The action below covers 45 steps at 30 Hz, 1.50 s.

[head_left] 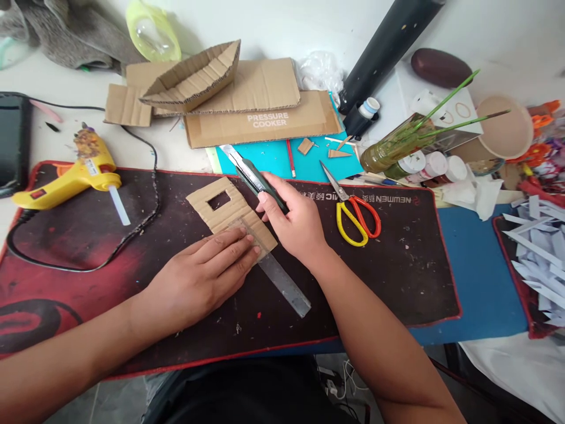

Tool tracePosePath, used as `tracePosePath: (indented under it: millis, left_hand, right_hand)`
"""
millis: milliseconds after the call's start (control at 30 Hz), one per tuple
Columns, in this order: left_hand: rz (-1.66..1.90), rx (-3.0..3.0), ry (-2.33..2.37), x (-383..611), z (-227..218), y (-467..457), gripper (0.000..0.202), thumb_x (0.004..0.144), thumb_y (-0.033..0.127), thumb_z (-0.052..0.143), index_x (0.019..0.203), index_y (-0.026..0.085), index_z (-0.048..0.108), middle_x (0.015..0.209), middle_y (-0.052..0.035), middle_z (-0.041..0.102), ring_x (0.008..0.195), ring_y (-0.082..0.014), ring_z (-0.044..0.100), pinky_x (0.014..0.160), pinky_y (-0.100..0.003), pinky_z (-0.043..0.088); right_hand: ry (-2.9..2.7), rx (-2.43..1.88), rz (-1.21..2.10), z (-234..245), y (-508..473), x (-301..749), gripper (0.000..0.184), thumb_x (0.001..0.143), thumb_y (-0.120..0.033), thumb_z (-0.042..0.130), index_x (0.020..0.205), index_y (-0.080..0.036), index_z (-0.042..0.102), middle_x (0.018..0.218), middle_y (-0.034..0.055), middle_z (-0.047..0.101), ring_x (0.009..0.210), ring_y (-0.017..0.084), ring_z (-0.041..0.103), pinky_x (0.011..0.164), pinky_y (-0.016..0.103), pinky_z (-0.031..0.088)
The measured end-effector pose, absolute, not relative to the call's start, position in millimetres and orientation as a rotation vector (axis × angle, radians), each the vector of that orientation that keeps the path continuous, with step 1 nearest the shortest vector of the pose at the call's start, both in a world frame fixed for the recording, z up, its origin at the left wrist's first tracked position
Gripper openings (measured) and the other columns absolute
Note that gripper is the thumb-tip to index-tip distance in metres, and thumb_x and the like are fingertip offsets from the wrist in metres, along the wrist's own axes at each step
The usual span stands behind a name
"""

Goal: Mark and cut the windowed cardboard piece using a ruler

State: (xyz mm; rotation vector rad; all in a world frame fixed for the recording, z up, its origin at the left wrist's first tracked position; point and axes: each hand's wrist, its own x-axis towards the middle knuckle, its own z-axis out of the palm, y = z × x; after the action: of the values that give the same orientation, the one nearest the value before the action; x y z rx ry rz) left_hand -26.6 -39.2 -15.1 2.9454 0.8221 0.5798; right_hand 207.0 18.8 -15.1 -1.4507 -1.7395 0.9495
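My left hand (212, 268) lies flat with its fingers stretched over a clear ruler (286, 285) and a small piece of cardboard (205, 197). The cardboard has a rectangular hole cut near its far end. From under my fingers the ruler runs out toward the near right. In my right hand (293, 218) is a dark green utility knife (253, 176), held just above the cardboard's right side. Its blade end points away to the far left, clear of the cardboard. Both pieces rest on a black and red desk mat (375, 277).
Red and yellow scissors (353, 215) lie right of my right hand. A yellow glue gun (70, 179) with its cord sits at left. Behind are a cardboard boat shape (194, 82), a flat cardboard box (265, 121), a red pencil (290, 158) and a jar with green stems (384, 147).
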Motion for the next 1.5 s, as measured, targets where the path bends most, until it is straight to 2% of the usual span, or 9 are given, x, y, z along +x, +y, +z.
tracePosePath:
  millis: [267, 367, 467, 533, 667, 800, 1067, 1300, 1500]
  left_hand:
    - [0.649, 2.899, 0.835, -21.7, -16.2, -35.0, 0.029, 0.111, 0.019, 0.058, 0.136, 0.016, 0.073, 0.134, -0.0094, 0.078, 0.140, -0.0296, 0.066, 0.119, -0.044, 0.059]
    - [0.660, 2.943, 0.823, -18.8, -14.2, -33.9, 0.028, 0.111, 0.019, 0.056, 0.130, 0.014, 0.075, 0.128, -0.0106, 0.079, 0.135, -0.0305, 0.068, 0.115, -0.044, 0.061]
    - [0.711, 2.954, 0.796, -16.4, -14.3, -33.2, 0.027, 0.111, 0.019, 0.056, 0.128, 0.011, 0.075, 0.124, -0.0128, 0.079, 0.130, -0.0308, 0.069, 0.111, -0.042, 0.062]
    - [0.737, 2.960, 0.790, -15.6, -15.6, -32.7, 0.027, 0.111, 0.020, 0.056, 0.128, 0.011, 0.075, 0.122, -0.0131, 0.079, 0.129, -0.0307, 0.070, 0.111, -0.042, 0.063]
    - [0.728, 2.972, 0.809, -16.0, -19.2, -31.1, 0.029, 0.114, 0.029, 0.055, 0.126, 0.014, 0.076, 0.120, -0.0105, 0.080, 0.128, -0.0304, 0.070, 0.110, -0.042, 0.063]
    - [0.755, 2.950, 0.810, -16.5, -22.3, -29.9, 0.028, 0.114, 0.031, 0.055, 0.122, 0.015, 0.077, 0.119, -0.0105, 0.080, 0.126, -0.0291, 0.072, 0.108, -0.040, 0.064]
    - [0.766, 2.879, 0.839, -13.0, -27.3, -29.4, 0.023, 0.112, 0.027, 0.060, 0.125, 0.018, 0.076, 0.119, -0.0098, 0.079, 0.130, -0.0271, 0.069, 0.112, -0.038, 0.061]
    - [0.744, 2.938, 0.847, -10.6, -24.2, -28.5, 0.025, 0.114, 0.029, 0.056, 0.118, 0.016, 0.077, 0.119, -0.0113, 0.079, 0.123, -0.0281, 0.071, 0.105, -0.039, 0.063]
    - [0.750, 2.881, 0.832, -11.8, -25.0, -28.0, 0.023, 0.113, 0.026, 0.058, 0.123, 0.018, 0.077, 0.121, -0.0104, 0.078, 0.127, -0.0264, 0.069, 0.111, -0.038, 0.060]
  right_hand:
    - [-1.695, -1.387, 0.962, -12.5, 16.3, 208.2, 0.044, 0.112, -0.038, 0.056, 0.151, -0.023, 0.068, 0.105, 0.0031, 0.086, 0.081, 0.018, 0.081, 0.088, 0.032, 0.066]
    - [-1.641, -1.408, 1.055, -5.4, 7.1, 214.2, 0.046, 0.112, -0.042, 0.057, 0.153, -0.024, 0.066, 0.099, 0.0016, 0.083, 0.076, 0.016, 0.079, 0.074, 0.027, 0.064]
    - [-1.604, -1.460, 1.167, 8.3, -9.7, 224.9, 0.048, 0.112, -0.044, 0.057, 0.154, -0.023, 0.065, 0.096, 0.0002, 0.081, 0.056, 0.012, 0.069, 0.060, 0.025, 0.059]
    - [-1.668, -1.529, 1.164, 18.5, -22.7, 233.4, 0.047, 0.111, -0.041, 0.058, 0.153, -0.021, 0.066, 0.095, 0.0013, 0.082, 0.050, 0.011, 0.064, 0.057, 0.027, 0.057]
    - [-1.924, -1.656, 1.076, 34.6, -46.7, 247.8, 0.046, 0.110, -0.034, 0.056, 0.153, -0.022, 0.068, 0.102, 0.0059, 0.086, 0.090, 0.023, 0.081, 0.087, 0.037, 0.065]
    - [-2.085, -1.753, 0.910, 42.8, -64.4, 256.5, 0.048, 0.112, -0.036, 0.053, 0.155, -0.022, 0.068, 0.120, 0.0109, 0.087, 0.103, 0.028, 0.084, 0.102, 0.046, 0.064]
    - [-2.270, -1.755, 0.659, 48.4, -78.1, 266.1, 0.047, 0.112, -0.031, 0.053, 0.156, -0.025, 0.068, 0.146, 0.0102, 0.078, 0.128, 0.032, 0.079, 0.107, 0.047, 0.066]
    - [-2.398, -1.765, 0.588, 53.4, -79.1, 257.3, 0.048, 0.115, -0.031, 0.050, 0.159, -0.020, 0.064, 0.143, 0.0141, 0.079, 0.124, 0.033, 0.080, 0.105, 0.047, 0.066]
    - [-2.430, -1.796, 0.565, 52.4, -77.2, 254.1, 0.047, 0.115, -0.030, 0.050, 0.159, -0.020, 0.064, 0.136, 0.0149, 0.082, 0.117, 0.033, 0.082, 0.101, 0.046, 0.067]
